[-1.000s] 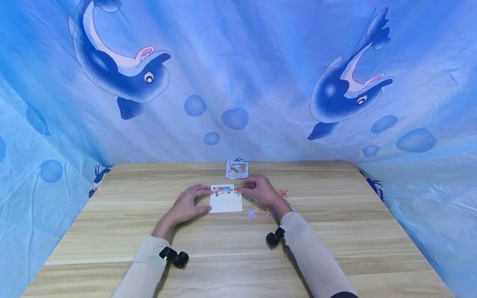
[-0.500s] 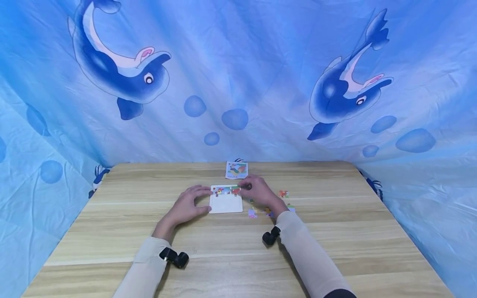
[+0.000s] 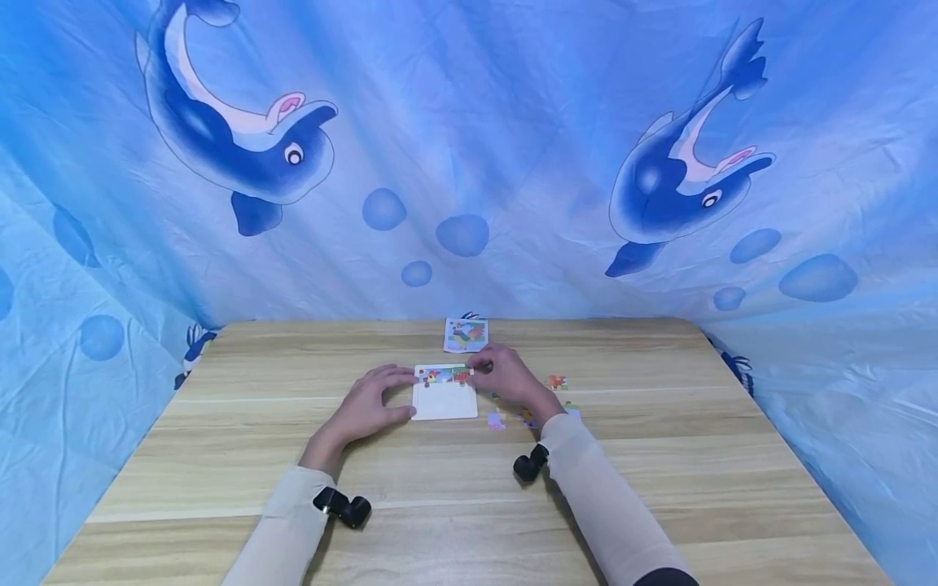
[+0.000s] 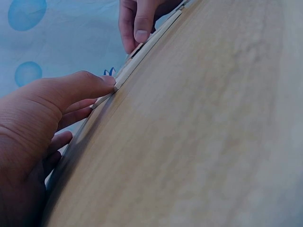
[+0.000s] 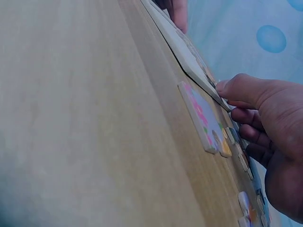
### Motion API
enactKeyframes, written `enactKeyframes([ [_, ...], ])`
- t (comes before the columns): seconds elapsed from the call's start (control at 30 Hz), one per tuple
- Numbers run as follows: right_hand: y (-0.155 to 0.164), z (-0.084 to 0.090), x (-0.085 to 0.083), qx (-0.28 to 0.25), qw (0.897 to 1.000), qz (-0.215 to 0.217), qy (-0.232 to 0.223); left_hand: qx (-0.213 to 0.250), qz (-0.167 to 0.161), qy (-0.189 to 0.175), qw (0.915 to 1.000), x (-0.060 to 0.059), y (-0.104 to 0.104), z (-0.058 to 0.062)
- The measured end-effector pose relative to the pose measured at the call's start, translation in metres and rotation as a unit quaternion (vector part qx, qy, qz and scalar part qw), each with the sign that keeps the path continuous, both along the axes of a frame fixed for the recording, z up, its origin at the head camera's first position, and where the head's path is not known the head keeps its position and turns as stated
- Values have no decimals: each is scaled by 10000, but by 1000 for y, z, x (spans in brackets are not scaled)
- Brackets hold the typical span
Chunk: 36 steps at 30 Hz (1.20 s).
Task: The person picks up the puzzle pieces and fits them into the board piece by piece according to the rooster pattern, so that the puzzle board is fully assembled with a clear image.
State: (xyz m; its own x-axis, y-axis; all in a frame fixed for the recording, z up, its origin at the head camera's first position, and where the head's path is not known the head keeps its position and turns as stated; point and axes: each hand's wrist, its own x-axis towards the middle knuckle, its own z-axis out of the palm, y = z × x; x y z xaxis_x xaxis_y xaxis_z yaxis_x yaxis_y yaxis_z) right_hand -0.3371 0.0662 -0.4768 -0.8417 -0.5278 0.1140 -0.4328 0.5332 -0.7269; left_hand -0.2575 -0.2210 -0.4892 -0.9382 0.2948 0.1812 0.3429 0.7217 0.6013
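Observation:
A white puzzle board [image 3: 444, 401] lies on the table, with colourful puzzle pieces [image 3: 438, 375] along its far edge. My left hand [image 3: 370, 403] holds the board by its left side, thumb near the front corner and fingers towards the far one. At the far right corner, my right hand [image 3: 506, 376] pinches a red and green puzzle piece [image 3: 462, 375] against the board's top row. Its fingertips partly cover that piece. From the right wrist, the thumb and index finger [image 5: 241, 87] meet over the board's edge [image 5: 189, 66].
Loose puzzle pieces lie right of the board, among them a lilac one [image 3: 496, 419] and a red-orange one [image 3: 558, 382]; the right forearm hides some. Behind the board is a picture card [image 3: 466, 334]. A blue dolphin-print cloth [image 3: 542, 163] hangs behind the wooden table [image 3: 440, 496].
My right hand has shifted slightly left, bringing the red and green piece from the board's right edge into line with the top row. The left hand has stayed at the board's left side.

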Motion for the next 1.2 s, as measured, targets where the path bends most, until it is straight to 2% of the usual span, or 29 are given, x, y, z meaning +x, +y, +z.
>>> enactKeyframes([
  [0.7,-2,0,-1,66,9999,-21,145,-22,-1,152,9999,0,1,-1],
  [1.0,19,1,4,-175,9998,-90,-93,-17,-12,98,9999,1,0,2],
  [1.2,42,2,9,22,9997,-251,51,-34,-12,56,10000,0,0,1],
])
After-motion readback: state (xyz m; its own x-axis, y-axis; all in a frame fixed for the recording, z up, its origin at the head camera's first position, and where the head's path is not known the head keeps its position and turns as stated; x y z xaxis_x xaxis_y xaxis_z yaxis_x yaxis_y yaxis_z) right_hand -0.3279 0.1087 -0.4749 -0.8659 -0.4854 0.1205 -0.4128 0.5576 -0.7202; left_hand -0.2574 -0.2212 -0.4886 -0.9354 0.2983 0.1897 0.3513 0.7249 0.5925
